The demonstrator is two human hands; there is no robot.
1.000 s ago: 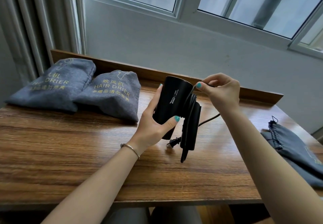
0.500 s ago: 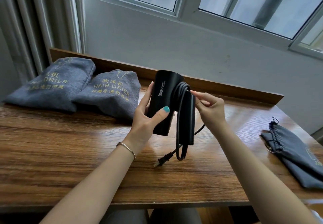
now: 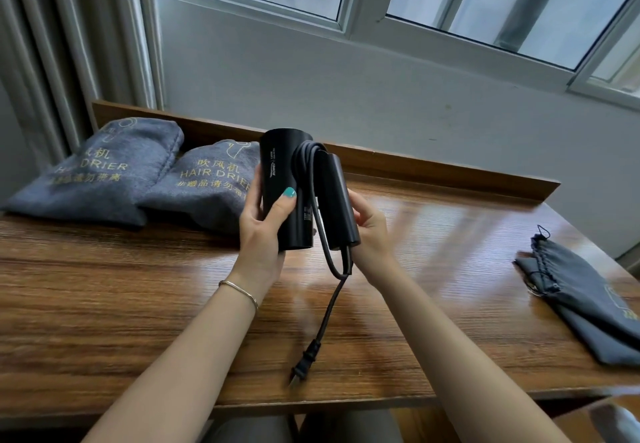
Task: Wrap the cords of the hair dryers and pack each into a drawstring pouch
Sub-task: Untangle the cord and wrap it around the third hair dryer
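A black folding hair dryer (image 3: 284, 179) is held upright above the wooden table (image 3: 104, 287). My left hand (image 3: 265, 231) grips its barrel from the left, thumb across the front. My right hand (image 3: 372, 235) holds the folded handle from the right; its fingers are hidden behind the handle. The black cord (image 3: 306, 172) loops over the handle's top and hangs down, its plug (image 3: 304, 363) dangling just above the table's front part. An empty grey drawstring pouch (image 3: 581, 297) lies flat at the right.
Two filled grey pouches, one (image 3: 104, 172) at the far left and another (image 3: 207, 186) beside it, lie against the table's raised back rim (image 3: 450, 172). A wall and window stand behind. My lap shows below the front edge.
My right hand has dropped from the top of the cord loops to the lower handle. The dryer has shifted slightly, and the free cord end with the plug now hangs lower.
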